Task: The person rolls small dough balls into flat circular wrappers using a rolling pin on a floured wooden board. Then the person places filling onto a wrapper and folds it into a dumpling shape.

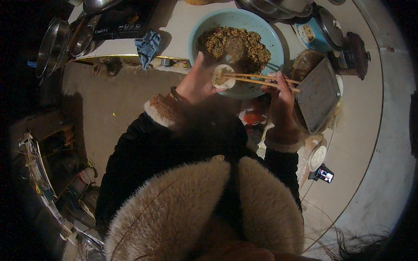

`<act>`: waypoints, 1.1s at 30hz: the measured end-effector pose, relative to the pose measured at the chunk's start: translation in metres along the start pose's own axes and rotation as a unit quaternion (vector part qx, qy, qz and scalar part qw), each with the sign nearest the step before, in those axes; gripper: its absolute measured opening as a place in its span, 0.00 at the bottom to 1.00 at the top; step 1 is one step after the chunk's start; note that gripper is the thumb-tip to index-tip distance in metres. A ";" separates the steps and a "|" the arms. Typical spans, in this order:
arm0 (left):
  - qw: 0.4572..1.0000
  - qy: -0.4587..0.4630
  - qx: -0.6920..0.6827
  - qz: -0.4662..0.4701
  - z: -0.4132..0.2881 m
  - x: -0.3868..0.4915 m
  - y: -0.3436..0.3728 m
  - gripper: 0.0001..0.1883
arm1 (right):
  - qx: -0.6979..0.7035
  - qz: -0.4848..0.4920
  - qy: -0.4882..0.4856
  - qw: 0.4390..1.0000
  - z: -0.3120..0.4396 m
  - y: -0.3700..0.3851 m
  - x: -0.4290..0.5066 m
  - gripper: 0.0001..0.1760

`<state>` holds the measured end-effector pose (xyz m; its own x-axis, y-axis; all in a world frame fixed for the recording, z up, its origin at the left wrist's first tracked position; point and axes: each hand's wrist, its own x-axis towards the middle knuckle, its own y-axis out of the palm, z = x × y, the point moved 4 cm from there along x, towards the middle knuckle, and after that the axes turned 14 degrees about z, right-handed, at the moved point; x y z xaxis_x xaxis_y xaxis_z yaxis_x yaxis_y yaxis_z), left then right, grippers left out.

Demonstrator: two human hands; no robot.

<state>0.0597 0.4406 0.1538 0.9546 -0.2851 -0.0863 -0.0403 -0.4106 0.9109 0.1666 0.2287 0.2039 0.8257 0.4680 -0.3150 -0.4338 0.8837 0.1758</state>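
A round dough wrapper (230,85) lies on my left hand (196,81), with a dab of brownish filling (221,75) on it. My right hand (281,87) grips a pair of wooden chopsticks (251,78), whose tips touch that filling. Just beyond both hands stands a light blue basin (277,39) holding a large heap of chopped filling (235,42). The near part of the basin is partly hidden by my hands and the wrapper.
To the right, a dark rectangular tray (318,96) leans over a round tray (305,63). Behind are a blue rice cooker (318,31) and a brown lidded pot (354,57). A blue cloth (147,47) hangs over the counter edge near a black cooktop (122,19). A phone (324,174) lies at the right.
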 end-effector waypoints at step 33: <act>1.000 -0.005 0.012 0.001 -0.004 -0.002 -0.003 0.56 | -0.037 0.103 -0.082 0.991 0.018 0.000 0.004 0.14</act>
<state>0.0590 0.4458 0.1524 0.9512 -0.2954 -0.0890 -0.0493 -0.4305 0.9013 0.1768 0.2301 0.2197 0.7613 0.6368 -0.1220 -0.6203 0.7701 0.1492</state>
